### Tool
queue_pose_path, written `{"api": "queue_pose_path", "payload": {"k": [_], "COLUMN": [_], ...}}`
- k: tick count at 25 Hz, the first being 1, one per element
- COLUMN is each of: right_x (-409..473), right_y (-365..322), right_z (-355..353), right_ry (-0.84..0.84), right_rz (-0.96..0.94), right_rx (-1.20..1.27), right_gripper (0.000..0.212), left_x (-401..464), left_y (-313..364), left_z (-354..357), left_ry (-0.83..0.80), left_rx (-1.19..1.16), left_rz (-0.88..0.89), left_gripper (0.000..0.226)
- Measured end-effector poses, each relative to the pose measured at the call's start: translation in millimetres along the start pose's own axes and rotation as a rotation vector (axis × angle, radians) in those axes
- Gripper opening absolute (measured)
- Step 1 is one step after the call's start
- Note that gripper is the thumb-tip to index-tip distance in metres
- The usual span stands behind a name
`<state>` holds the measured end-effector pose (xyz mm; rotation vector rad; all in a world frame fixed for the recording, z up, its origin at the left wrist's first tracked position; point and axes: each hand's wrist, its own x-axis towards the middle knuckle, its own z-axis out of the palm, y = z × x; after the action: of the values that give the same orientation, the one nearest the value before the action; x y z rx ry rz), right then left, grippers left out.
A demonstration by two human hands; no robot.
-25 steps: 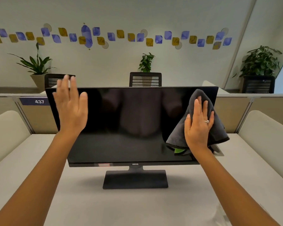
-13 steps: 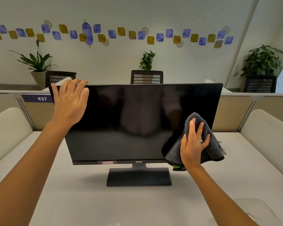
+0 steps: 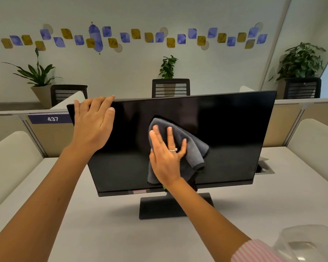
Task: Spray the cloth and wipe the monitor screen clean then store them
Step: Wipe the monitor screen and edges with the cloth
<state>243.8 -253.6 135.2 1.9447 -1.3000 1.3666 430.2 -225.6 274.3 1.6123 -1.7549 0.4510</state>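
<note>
A black monitor (image 3: 225,133) stands on a dark base (image 3: 159,207) on the white desk (image 3: 102,233), its screen dark and tilted. My right hand (image 3: 165,157) presses a dark grey cloth (image 3: 189,146) flat against the middle of the screen, fingers straight and spread. My left hand (image 3: 93,123) rests on the monitor's top left corner, fingertips over the upper edge. No spray bottle shows clearly.
A clear plastic object (image 3: 309,241) sits blurred at the desk's near right corner. A cable hatch (image 3: 264,169) lies behind the monitor's right side. Low partitions, a "437" label (image 3: 52,119), chairs and potted plants stand beyond the desk.
My right hand has slid the cloth from the screen's lower right edge to its middle. My left hand stayed at the top left corner, fingers now over the edge.
</note>
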Motion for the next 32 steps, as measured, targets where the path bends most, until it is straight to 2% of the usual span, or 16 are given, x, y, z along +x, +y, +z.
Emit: {"api": "queue_pose_path", "payload": {"k": [8,12,15,20,23,25,26,28,30,32], "right_x": [-38.6,-61.0,-83.6,-106.8,-102.0,-84.8,-72.0,-42.8,-15.8,2.7], "right_y": [-68.8,-58.5,-34.9,14.8,34.4,38.4,37.7,30.9,18.2,1.4], "right_z": [47.4,42.5,30.4,10.8,1.1,-5.0,-7.4,-9.4,-7.5,-1.2], "right_ry": [-0.135,-0.249,-0.325,-0.324,-0.237,-0.159,-0.115,-0.026,0.037,0.078], "right_rz": [-0.3,-0.402,-0.416,-0.3,-0.169,-0.05,0.034,0.21,0.335,0.384], "right_rx": [-0.037,-0.066,-0.122,-0.228,-0.261,-0.323,-0.34,-0.264,-0.119,-0.041], "right_gripper": [0.061,0.058,0.063,0.082,0.077,0.064,0.059,0.056,0.057,0.058], "left_x": [-0.3,-0.4,0.2,4.5,4.0,-4.2,-11.4,-30.0,-54.3,-81.6], "left_y": [-10.9,-9.9,-10.7,-26.2,-47.4,-65.4,-74.2,-87.6,-95.4,-100.3], "left_z": [5.2,3.8,-0.8,-11.0,-14.5,-10.4,-5.4,6.9,19.4,31.5], "left_ry": [0.009,-0.006,-0.02,-0.034,0.034,0.084,0.099,0.086,0.023,-0.094], "left_rx": [0.026,0.029,0.048,0.004,-0.087,-0.159,-0.238,-0.552,-0.898,-1.052], "left_rz": [0.041,0.061,0.087,0.155,0.133,0.1,0.056,-0.127,-0.345,-0.512], "left_gripper": [0.052,0.052,0.053,0.052,0.052,0.051,0.051,0.054,0.056,0.05]}}
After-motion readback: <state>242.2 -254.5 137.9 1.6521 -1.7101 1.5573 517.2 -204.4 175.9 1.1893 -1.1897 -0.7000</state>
